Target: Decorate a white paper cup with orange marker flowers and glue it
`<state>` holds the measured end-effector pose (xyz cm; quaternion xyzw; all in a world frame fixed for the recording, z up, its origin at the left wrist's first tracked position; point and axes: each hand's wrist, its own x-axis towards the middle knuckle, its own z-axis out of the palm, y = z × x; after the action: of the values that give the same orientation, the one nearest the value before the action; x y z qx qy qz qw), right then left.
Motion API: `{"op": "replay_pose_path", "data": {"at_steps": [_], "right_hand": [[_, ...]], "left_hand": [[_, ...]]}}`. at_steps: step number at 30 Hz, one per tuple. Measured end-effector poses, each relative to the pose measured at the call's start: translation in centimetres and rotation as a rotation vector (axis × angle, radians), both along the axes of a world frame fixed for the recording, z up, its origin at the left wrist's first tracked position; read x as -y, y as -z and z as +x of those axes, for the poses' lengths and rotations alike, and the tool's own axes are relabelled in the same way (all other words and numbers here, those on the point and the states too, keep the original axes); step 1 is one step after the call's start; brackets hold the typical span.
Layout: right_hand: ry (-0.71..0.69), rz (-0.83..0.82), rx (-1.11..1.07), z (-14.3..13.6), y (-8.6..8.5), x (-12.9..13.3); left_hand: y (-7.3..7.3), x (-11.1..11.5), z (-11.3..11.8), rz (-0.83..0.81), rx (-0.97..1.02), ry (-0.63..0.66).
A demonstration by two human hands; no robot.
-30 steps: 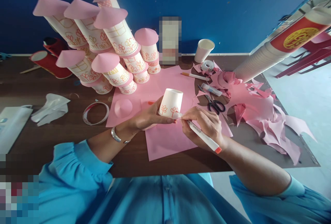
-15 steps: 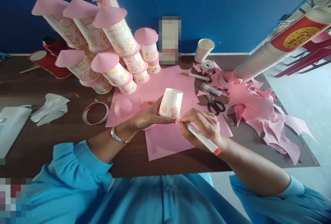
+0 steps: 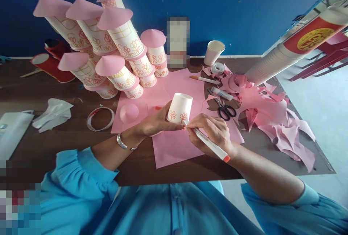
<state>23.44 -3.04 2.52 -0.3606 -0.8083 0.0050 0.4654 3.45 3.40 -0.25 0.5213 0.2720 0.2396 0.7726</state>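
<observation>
Near the middle of the frame, the left hand [image 3: 159, 121] has its fingers wrapped around a white paper cup [image 3: 179, 107] with orange flowers on it. Just right of that, the right hand [image 3: 210, 130] pinches a white marker [image 3: 212, 144] with an orange end in its fingers. The marker's tip is at the low part of the cup, by a flower. Under both hands, pink paper [image 3: 178, 148] lies on the table [image 3: 136, 171]. At the upper left are cup towers [image 3: 126, 41] with pink pointy tops. Right of the hands, black scissors [image 3: 227, 112] lie near pink scraps [image 3: 269, 108].
</observation>
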Motion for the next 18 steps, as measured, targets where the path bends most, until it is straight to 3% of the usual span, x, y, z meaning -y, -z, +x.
{"op": "replay_pose_path", "data": {"at_steps": [8,18], "right_hand": [[-0.007,0.079,-0.06,0.64,-0.86,-0.09],[0.046,0.005,-0.11,0.96,-1.0,-0.32]], "left_hand": [[-0.03,-0.08,-0.25,-0.053,0.07,-0.007],[0.73,-0.39,-0.22,-0.085,0.277,-0.058]]}}
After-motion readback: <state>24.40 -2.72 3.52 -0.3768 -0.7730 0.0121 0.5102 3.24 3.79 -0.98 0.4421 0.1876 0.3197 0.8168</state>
